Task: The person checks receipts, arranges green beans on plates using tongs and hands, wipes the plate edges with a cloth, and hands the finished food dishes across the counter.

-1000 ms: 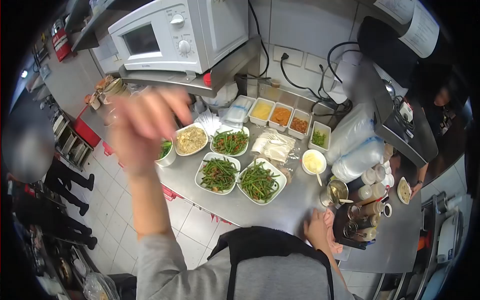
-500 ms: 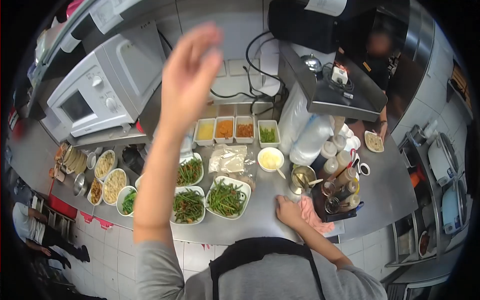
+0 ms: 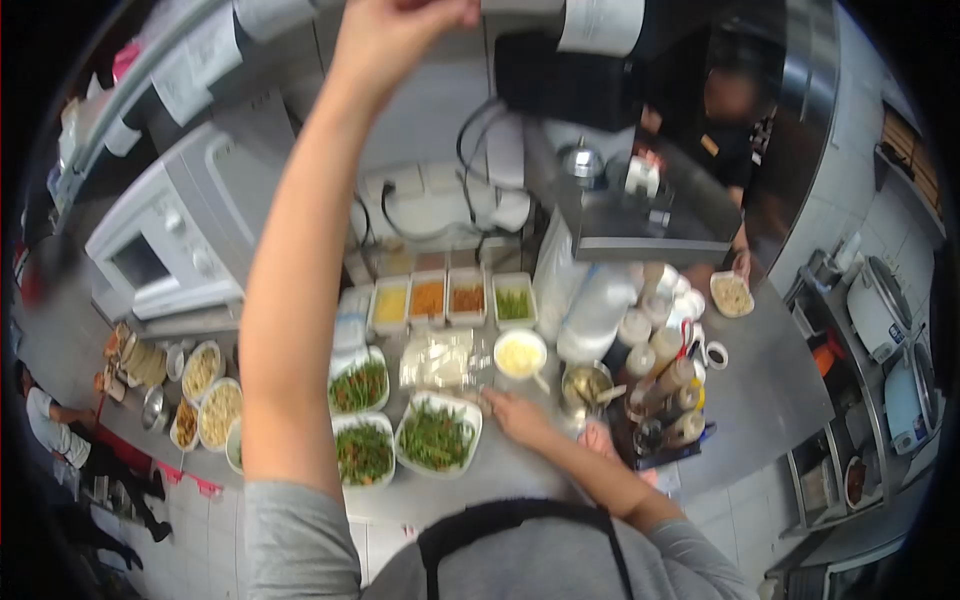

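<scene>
My left hand [image 3: 395, 45] is raised high at the top edge, partly cut off. Its fingers bend together in a pinch, and I cannot make out anything between them. On the steel counter, my right hand [image 3: 515, 418] rests with fingers stretched toward a clear plastic bag of pale flat pieces [image 3: 440, 360]; whether it touches the bag is unclear. Just left of that hand is a white dish of green beans [image 3: 437, 432]. A second bean dish [image 3: 358, 383] and a third [image 3: 362, 450] are partly behind my left arm. A white bowl of pale yellow food [image 3: 520, 354] stands beyond my right hand.
Tubs of toppings [image 3: 428, 298] line the back. To the right are a metal pot [image 3: 585, 385], sauce bottles [image 3: 665, 350] and a pink cloth [image 3: 597, 440]. A microwave [image 3: 160, 240] stands left. Across the counter, a person's hand [image 3: 741, 264] touches a bowl [image 3: 732, 294].
My left hand has risen to the top edge, its fingers drawing together. My right hand has moved left from beside the pink cloth toward the plastic bag, its fingers uncurling. The view has shifted.
</scene>
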A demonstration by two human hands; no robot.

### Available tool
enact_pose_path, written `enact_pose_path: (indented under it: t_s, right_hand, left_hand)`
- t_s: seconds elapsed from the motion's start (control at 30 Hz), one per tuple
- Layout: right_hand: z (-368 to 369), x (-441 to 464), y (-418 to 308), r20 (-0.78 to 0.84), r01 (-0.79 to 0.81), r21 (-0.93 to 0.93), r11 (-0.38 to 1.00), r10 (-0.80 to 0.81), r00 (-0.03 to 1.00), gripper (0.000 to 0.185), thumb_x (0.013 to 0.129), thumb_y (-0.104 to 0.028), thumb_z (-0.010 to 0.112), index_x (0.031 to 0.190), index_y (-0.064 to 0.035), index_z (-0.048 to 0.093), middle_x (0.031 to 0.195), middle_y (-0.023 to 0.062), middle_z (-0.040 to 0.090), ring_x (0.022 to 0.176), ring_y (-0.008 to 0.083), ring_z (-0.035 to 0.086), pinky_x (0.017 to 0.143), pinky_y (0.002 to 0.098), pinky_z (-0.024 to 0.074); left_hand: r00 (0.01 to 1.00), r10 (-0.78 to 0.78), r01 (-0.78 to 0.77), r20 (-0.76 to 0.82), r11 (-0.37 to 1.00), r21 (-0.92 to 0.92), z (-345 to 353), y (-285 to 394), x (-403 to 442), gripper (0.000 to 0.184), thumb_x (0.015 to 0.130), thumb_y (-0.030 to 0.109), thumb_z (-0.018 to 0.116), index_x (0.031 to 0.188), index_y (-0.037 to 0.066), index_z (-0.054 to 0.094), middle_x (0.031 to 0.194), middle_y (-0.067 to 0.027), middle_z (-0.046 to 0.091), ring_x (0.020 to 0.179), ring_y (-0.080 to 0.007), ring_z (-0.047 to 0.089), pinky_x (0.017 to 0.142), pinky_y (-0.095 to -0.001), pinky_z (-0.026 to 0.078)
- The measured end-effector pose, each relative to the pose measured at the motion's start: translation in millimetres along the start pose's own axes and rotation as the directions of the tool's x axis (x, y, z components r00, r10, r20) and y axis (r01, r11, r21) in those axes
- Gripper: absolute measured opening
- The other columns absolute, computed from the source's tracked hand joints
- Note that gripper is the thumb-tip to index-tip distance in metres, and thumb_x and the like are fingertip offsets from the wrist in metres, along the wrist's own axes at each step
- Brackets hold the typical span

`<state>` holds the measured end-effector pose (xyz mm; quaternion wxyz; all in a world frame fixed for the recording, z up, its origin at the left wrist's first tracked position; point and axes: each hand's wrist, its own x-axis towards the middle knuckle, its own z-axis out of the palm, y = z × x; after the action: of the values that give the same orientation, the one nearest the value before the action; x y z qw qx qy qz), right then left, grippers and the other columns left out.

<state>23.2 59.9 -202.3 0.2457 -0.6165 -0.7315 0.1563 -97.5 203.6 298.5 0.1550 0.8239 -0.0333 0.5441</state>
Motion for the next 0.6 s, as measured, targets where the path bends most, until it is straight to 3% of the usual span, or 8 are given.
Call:
enact_pose_path:
  t_s: [0.03,0.07,0.1,0.17,0.27,0.37,0.47,0.6]
  right_hand:
    - [2.6,9.1,-0.9,0.035,-0.007,-0.031,0.999,0.008,0.999,0.036,0.087,-0.025,0.046,0.122,-0.0172,0.048,0.099,0.0197,0.056,0.083,0.0391,0.059,0.068,0.0507,0.0481]
    - [5.3,15.4,2.5,0.046,-0.02,-0.072,0.997,0.023,0.999,0.033,0.087,-0.025,0.046,0.118,-0.0152,0.049,0.099,0.0198,0.057,0.082,0.0392,0.06,0.068,0.0505,0.0485]
    - [9.3,20.1,4.1,0.068,-0.034,-0.107,0.994,0.042,0.997,0.03,0.087,-0.025,0.045,0.114,-0.0131,0.051,0.099,0.0198,0.057,0.081,0.0394,0.06,0.067,0.0504,0.0489]
    - [6.6,25.6,5.4,0.068,-0.077,-0.123,0.989,0.086,0.994,0.025,0.086,-0.022,0.046,0.105,-0.0074,0.052,0.101,0.0214,0.056,0.081,0.0394,0.061,0.068,0.0492,0.0498]
    - [20.8,26.0,22.9,0.081,-0.09,-0.184,0.979,0.107,0.991,0.022,0.085,-0.017,0.047,0.102,-0.0037,0.051,0.1,0.0232,0.057,0.083,0.0404,0.061,0.07,0.049,0.0499]
    - [-7.5,2.9,2.5,0.014,-0.186,-0.075,0.98,0.187,0.982,0.018,0.082,-0.014,0.048,0.095,-0.003,0.051,0.092,0.0224,0.06,0.081,0.0395,0.061,0.068,0.0489,0.0492]
    - [-15.6,-22.6,9.1,0.041,-0.257,-0.044,0.965,0.259,0.965,0.016,0.078,-0.012,0.053,0.091,-0.0022,0.053,0.086,0.0228,0.062,0.076,0.0348,0.063,0.065,0.0439,0.0501]
    - [-15.9,-50.9,42.7,0.33,-0.288,0.31,0.906,0.181,0.926,0.019,0.076,-0.011,0.064,0.088,-0.0017,0.054,0.074,0.0129,0.063,0.065,0.0193,0.063,0.059,0.0321,0.0495]
  left_hand:
    - [0.976,-0.117,0.117,-0.186,0.993,-0.012,11.4,25.5,-16.3,0.019,0.08,0.006,0.062,0.097,-0.002,0.064,0.093,-0.0086,0.066,0.082,-0.0131,0.063,0.078,-0.0245,0.048]
    - [0.962,-0.196,0.207,-0.19,0.977,0.042,6.9,27.5,-23.1,0.03,0.083,0.011,0.063,0.11,-0.002,0.059,0.106,-0.0092,0.062,0.094,-0.0154,0.06,0.088,-0.0277,0.044]
    - [0.932,-0.228,0.252,-0.283,0.966,0.052,6.9,33.6,-26.8,0.029,0.083,0.01,0.062,0.11,-0.001,0.06,0.107,-0.0096,0.062,0.097,-0.0149,0.059,0.089,-0.028,0.043]
    - [0.869,-0.28,0.303,-0.409,0.953,-0.008,2.4,38.9,-27.2,0.025,0.082,0.004,0.058,0.106,0.004,0.063,0.101,-0.0074,0.064,0.093,-0.0145,0.06,0.082,-0.0256,0.046]
    - [0.971,-0.062,0.079,-0.233,0.995,0.065,-6.7,33.6,-13.3,0.028,0.085,0.011,0.058,0.113,0.005,0.06,0.116,-0.0099,0.058,0.11,-0.0162,0.05,0.096,-0.0274,0.037]
    - [0.969,-0.244,0.246,-0.035,0.968,0.049,7.5,45.5,10.4,0.03,0.086,0.01,0.057,0.116,0.007,0.06,0.121,-0.0092,0.055,0.114,-0.0167,0.047,0.097,-0.0281,0.035]
    - [0.956,-0.29,0.293,-0.042,0.954,0.065,16.9,19.7,38.5,0.033,0.085,0.009,0.057,0.117,0.007,0.059,0.119,-0.0069,0.057,0.11,-0.0155,0.051,0.097,-0.0282,0.037]
    - [0.951,-0.305,0.308,-0.044,0.949,0.066,21.5,7.0,49.4,0.034,0.085,0.01,0.057,0.118,0.006,0.059,0.114,-0.0063,0.06,0.1,-0.0139,0.056,0.091,-0.0271,0.042]
